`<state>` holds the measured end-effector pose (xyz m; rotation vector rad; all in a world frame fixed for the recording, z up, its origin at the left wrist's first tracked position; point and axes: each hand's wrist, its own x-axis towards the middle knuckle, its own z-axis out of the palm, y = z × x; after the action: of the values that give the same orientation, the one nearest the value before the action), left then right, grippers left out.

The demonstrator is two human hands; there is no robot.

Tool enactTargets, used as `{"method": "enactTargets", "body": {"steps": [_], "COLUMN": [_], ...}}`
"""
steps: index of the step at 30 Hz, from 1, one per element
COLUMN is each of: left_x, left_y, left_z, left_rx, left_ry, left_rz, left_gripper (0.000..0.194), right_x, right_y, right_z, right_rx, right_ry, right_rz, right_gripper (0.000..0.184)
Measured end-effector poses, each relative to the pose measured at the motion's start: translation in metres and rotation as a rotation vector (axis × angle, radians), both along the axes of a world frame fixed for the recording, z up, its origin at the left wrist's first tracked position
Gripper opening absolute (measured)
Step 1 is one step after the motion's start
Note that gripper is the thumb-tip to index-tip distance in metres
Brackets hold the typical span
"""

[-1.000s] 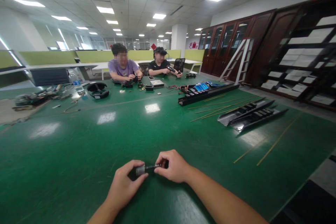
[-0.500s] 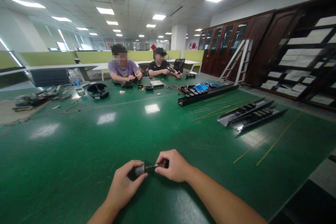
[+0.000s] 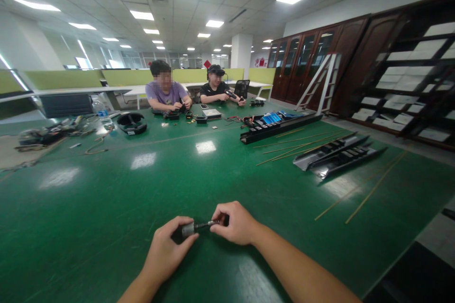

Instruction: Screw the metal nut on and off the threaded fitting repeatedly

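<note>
Near the front of the green table (image 3: pixel 156 189), my left hand (image 3: pixel 167 246) grips a small silver cylinder (image 3: pixel 188 229) between thumb and fingers. It looks like a small motor, but I cannot be sure. A thin dark rod (image 3: pixel 204 225) runs from the cylinder's right end to my right hand (image 3: pixel 236 225). The fingertips of that hand pinch the rod's far end, where a lighter metallic bit shows. Whether rod and cylinder are one piece is unclear. Both hands are closed and sit just above the tabletop.
Two people sit across the table, handling small dark parts. Black metal channels (image 3: pixel 341 158) and thin yellowish rods (image 3: pixel 373 189) lie to the right. A black headset (image 3: pixel 131 123), a plastic bottle (image 3: pixel 102 111) and tangled cables (image 3: pixel 50 135) are far left. A stepladder (image 3: pixel 327 85) stands behind.
My hands keep their grip on the cylinder and rod with hardly any motion. The cylinder has shifted very slightly left, and the whole view has drifted a little.
</note>
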<state>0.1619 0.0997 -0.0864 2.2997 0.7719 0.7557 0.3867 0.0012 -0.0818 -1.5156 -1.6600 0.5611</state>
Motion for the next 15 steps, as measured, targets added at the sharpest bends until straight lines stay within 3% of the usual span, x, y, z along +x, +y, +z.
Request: {"method": "enactTargets", "body": {"steps": [15], "left_x": [-0.0026], "left_y": [-0.0001], "left_z": [-0.0008], "left_rx": [-0.045], "left_ry": [0.014], "left_rz": [0.002], "left_gripper": [0.024], "right_x": [0.0009], "right_y": [0.0017], "right_z": [-0.0023], "right_rx": [-0.007], "right_ry": [0.017], "right_rz": [-0.004], "right_gripper": [0.016]}}
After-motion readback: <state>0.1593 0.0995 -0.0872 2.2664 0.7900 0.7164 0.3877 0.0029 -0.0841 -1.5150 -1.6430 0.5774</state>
